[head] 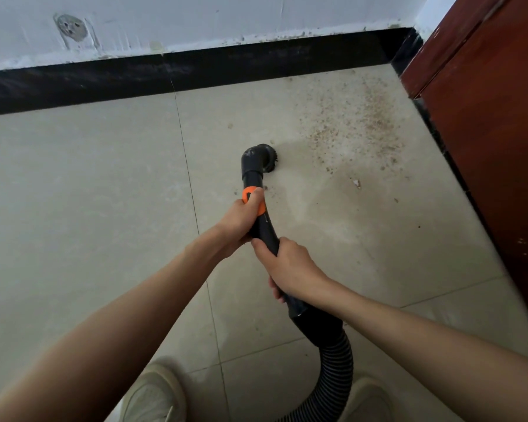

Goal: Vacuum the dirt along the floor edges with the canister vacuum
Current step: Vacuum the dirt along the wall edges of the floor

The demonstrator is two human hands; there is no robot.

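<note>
Plainly, the tiled floor [73, 190] is carrying a broad scatter of brown dirt [357, 123] in the corner where the black skirting board [195, 71] is meeting the red-brown wooden door [485, 117]. Trailing from the lower edge of the view, the ribbed vacuum hose [339, 360] is looping up into the rigid black wand [267, 229]; the canister itself is out of sight. That hose is looking soft and springy, likely to tug back when stretched, while the wand is looking stiff, light and smooth enough to twist in a loose hold, so it is best taken on the rigid tube, not the ribbing. The right hand [290, 269] is wrapping the wand's lower end, and the left hand [241, 217] is gripping higher, thumb pressing beside the orange collar [252, 201]. Smallest, the round brush nozzle [264, 158] is sitting on the floor at the near edge of the dirt.
</note>
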